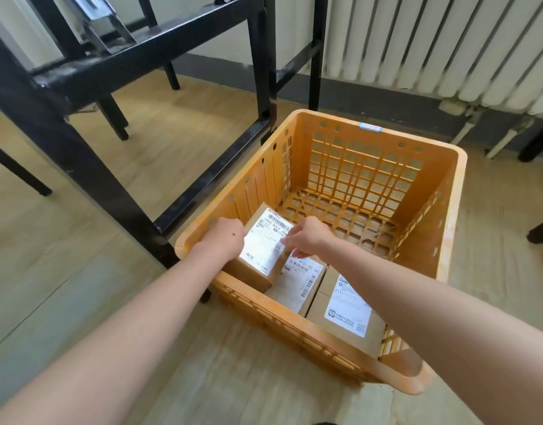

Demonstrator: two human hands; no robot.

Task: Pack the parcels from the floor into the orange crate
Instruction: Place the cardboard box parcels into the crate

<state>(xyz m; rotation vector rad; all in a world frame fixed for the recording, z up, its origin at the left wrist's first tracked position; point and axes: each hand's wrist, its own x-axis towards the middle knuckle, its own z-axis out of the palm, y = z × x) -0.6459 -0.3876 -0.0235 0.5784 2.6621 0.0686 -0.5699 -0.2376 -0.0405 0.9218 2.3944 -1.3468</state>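
We look down into an orange crate (451,228) on the floor (80,271). The left hand (225,237) and right hand (307,237) grasp a parcel (261,253) by opposite edges in the crate's near-left corner. The fingers curl round it, with the left fingertips hidden behind it. It overlaps a second parcel (300,282). A third parcel (346,311) lies beside that one, partly covered by the right forearm (417,289). The crate's near wall hides the parcels' lower sides. A black table frame (89,167), cut off above, stands just left of the crate.

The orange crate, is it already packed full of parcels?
No, the orange crate holds just three parcels by its near wall, and most of its lattice floor shows bare.
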